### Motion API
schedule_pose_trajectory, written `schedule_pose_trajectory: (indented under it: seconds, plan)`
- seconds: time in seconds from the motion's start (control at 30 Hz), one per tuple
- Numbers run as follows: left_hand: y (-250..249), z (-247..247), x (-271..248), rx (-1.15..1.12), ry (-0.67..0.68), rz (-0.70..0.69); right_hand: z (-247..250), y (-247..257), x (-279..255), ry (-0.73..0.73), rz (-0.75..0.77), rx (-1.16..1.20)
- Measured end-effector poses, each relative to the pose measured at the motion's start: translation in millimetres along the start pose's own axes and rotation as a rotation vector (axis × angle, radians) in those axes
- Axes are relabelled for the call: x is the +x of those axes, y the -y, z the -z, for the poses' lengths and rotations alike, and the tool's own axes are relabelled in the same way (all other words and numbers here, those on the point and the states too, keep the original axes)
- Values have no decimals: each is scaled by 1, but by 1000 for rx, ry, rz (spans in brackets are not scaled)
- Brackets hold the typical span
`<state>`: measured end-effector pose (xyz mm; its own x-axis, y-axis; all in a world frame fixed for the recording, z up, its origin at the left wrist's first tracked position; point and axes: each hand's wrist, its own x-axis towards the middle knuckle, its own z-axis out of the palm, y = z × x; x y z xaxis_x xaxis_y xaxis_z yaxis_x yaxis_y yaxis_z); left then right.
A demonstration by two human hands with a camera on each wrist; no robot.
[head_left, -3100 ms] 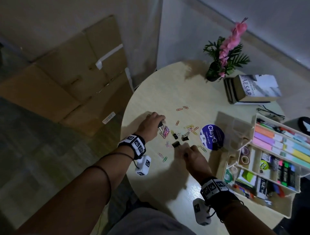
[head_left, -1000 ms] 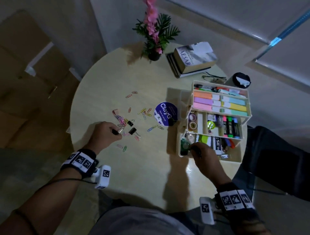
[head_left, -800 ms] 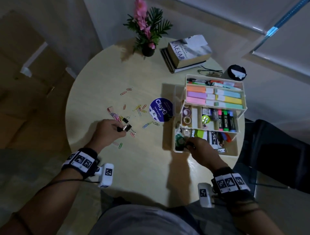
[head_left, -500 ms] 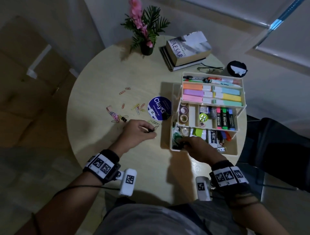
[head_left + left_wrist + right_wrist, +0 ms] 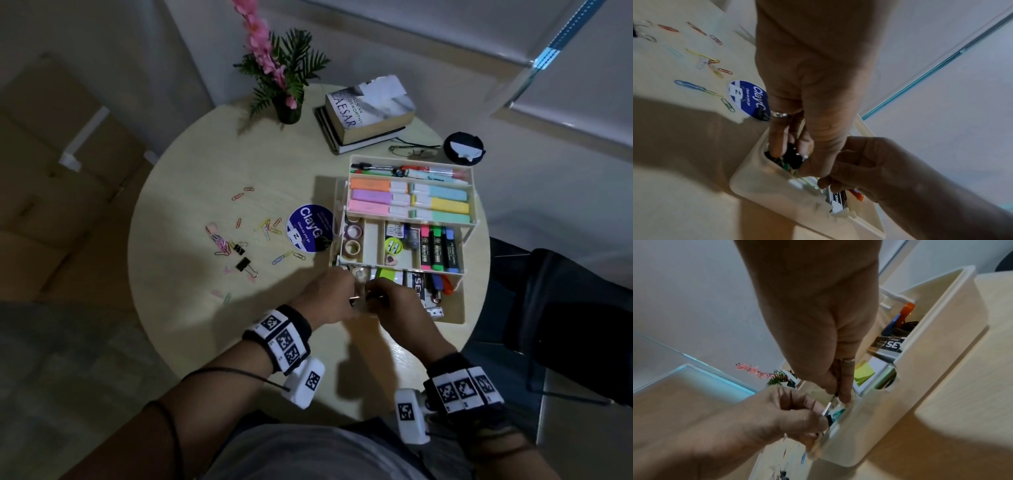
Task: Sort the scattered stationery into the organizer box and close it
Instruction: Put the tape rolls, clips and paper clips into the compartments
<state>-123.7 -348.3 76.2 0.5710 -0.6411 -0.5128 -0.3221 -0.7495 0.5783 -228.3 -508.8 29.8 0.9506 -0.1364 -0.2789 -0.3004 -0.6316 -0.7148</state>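
The cream organizer box (image 5: 474, 202) stands open in tiers at the table's right, holding highlighters, markers and tape rolls. Both hands meet at its front left corner compartment (image 5: 760, 175). My left hand (image 5: 351, 289) pinches a black binder clip (image 5: 792, 155) down inside that compartment. My right hand (image 5: 371, 296) is beside it, thumb and finger pinching a thin metal wire (image 5: 828, 405) that runs to the clip. Coloured paper clips (image 5: 265, 228) and two black binder clips (image 5: 244, 264) lie scattered on the table to the left.
A round blue sticker (image 5: 310, 228) lies next to the box's left side. At the table's far edge are a potted pink flower (image 5: 284, 102), stacked books (image 5: 366, 116), glasses (image 5: 414, 150) and a black round object (image 5: 464, 148). A dark chair (image 5: 561, 308) stands right.
My left hand picked a binder clip from the scattered pile and carried it right to the box's front corner. My right hand stayed at that compartment.
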Motion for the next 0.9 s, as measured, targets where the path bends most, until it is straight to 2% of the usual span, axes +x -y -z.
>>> schedule_pose_trajectory:
  seconds: [0.2,0.27,0.4,0.5,0.6,0.67,0.77,0.9]
  plan:
    - [-5,-8,1,197,29,3,-6,-1,6,-51,32,-13]
    - [-3,-10,-2,218,45,-20,-7,1,6,-81,46,-20]
    - [11,-11,-10,171,29,-105,-11,6,7,-51,63,-33]
    - [30,-3,-23,69,-51,-189,-17,8,8,-16,70,-93]
    - [69,10,-40,-16,-198,-214,-24,9,5,-23,49,-176]
    - [107,19,-52,-46,-288,-140,-27,20,1,-88,55,-184]
    - [169,33,-70,-68,-436,50,-33,55,-5,-146,104,-154]
    - [242,54,-84,9,-513,325,-58,99,11,-44,199,-161]
